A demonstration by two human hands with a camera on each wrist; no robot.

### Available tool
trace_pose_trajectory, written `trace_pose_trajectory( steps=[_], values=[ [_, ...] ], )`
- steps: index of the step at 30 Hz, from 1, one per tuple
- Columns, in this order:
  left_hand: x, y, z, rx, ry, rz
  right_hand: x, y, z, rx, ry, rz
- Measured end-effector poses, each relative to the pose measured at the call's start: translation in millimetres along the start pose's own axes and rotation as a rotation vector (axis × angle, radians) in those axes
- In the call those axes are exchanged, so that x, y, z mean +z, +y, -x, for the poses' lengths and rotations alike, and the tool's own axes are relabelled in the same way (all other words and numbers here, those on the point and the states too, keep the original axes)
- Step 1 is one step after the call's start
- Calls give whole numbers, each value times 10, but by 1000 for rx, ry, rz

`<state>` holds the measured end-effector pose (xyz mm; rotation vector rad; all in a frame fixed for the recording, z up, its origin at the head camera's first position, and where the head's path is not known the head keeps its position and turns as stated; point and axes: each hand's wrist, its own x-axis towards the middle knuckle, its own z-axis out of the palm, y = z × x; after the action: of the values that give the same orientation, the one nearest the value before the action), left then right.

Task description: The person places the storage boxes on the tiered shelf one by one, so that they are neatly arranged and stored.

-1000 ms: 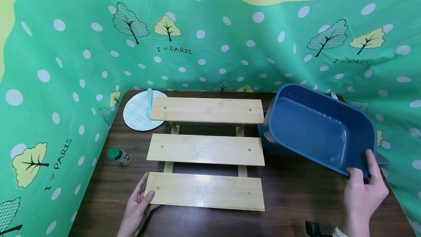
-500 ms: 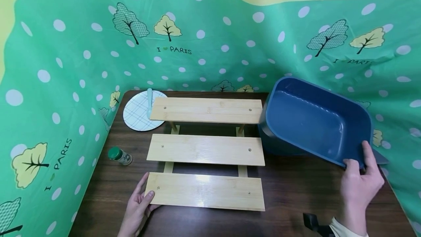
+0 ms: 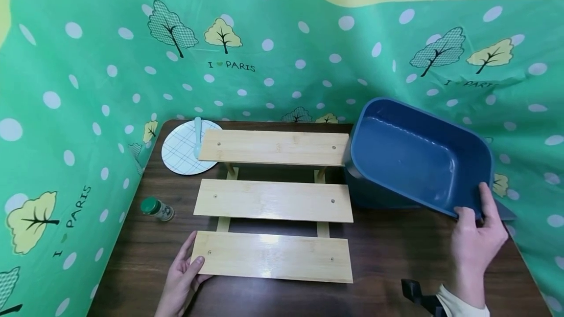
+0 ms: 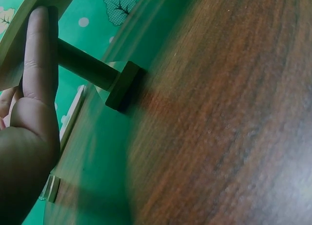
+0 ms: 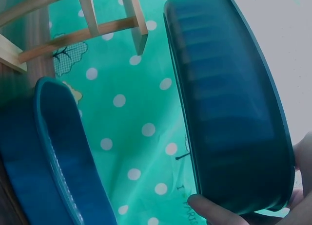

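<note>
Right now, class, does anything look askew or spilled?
Yes: the blue tub, held near one corner by the right hand, is skewed beside the straight wooden rack, apart from a second blue bin. No spill shows.

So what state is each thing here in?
Three-tier pale wooden rack: standing, its front board gripped by the left hand.
Upper blue rectangular plastic container: open-topped, held at a corner by the right hand.
Lower blue plastic container: open-topped, contents unclear.
Clear jar with green cap: closed.
Round white plate with blue grid: lying face up.
Pale blue utensil: lying on the plate.
</note>
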<state>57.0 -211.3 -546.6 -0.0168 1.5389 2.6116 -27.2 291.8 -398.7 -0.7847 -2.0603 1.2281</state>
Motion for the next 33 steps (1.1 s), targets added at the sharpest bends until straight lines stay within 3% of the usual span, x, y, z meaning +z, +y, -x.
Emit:
trace_pose_trajectory(
  steps=[12, 21, 33],
  values=[
    [22, 28, 10, -61, 70, -76, 145, -109, 19, -53, -62, -72],
    [-12, 1, -4, 25, -33, 24, 246, -169, 33, -100, -93, -75],
    [-11, -17, 5, 38, -39, 40, 366, -305, 34, -109, -147, -99]
  ],
)
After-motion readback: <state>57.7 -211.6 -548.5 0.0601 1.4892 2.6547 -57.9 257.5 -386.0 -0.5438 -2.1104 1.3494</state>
